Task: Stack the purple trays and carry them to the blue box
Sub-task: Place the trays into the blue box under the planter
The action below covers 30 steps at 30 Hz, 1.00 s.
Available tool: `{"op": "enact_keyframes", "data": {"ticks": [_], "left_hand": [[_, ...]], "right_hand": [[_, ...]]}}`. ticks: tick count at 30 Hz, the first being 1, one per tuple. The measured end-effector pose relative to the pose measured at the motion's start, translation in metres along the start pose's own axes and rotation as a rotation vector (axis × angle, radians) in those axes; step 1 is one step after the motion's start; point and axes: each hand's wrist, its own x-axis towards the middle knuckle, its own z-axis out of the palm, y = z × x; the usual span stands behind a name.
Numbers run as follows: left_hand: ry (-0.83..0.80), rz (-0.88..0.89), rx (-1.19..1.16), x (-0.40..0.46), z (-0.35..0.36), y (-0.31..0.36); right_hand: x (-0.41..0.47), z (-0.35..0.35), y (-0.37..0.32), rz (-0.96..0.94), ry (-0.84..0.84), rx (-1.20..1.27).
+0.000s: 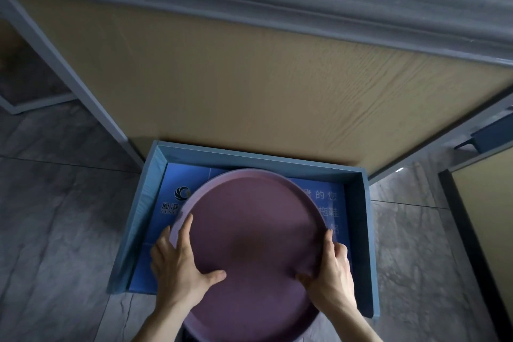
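Note:
A round purple tray (255,233) fills the lower middle of the view, held over the open blue box (358,225) on the floor. I cannot tell whether more trays lie stacked beneath the top one. My left hand (177,269) grips the tray's left rim, thumb lying on its inner surface, fingers spread along the edge. My right hand (330,275) grips the right rim the same way. The box has low blue walls and a printed blue bottom with a logo and white characters. The tray's near edge reaches past the box's front.
Directly behind the box stands a table (249,69) with a tan wood-grain panel and grey frame. Grey marble-pattern floor tiles (61,230) surround the box. Another tan panel with a dark edge (483,230) stands at the right.

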Motion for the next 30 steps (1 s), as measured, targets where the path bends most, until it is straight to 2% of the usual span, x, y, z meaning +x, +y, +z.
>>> {"op": "enact_keyframes", "data": {"ticks": [8,17,19,21,23,26,30], "left_hand": [[0.006,-0.006,0.106,0.012,0.001,0.003],[-0.011,0.015,0.209,0.012,-0.003,0.003],[0.021,0.069,0.294,0.004,-0.002,0.005],[0.084,0.177,0.347,-0.007,0.002,0.007],[0.016,0.295,0.375,-0.016,0.008,0.008],[-0.139,0.362,0.399,-0.026,0.018,0.01],[-0.148,0.373,0.437,-0.029,0.026,0.01]], "right_hand": [[0.014,0.005,-0.012,0.02,0.007,-0.092],[0.008,0.004,0.002,-0.06,0.034,-0.113],[0.001,0.005,0.002,-0.134,0.074,-0.211],[-0.006,0.01,0.004,-0.283,0.039,-0.296],[-0.012,0.015,0.006,-0.398,-0.055,-0.367],[-0.016,0.02,0.01,-0.445,-0.132,-0.458],[-0.016,0.022,0.008,-0.455,-0.111,-0.474]]}}
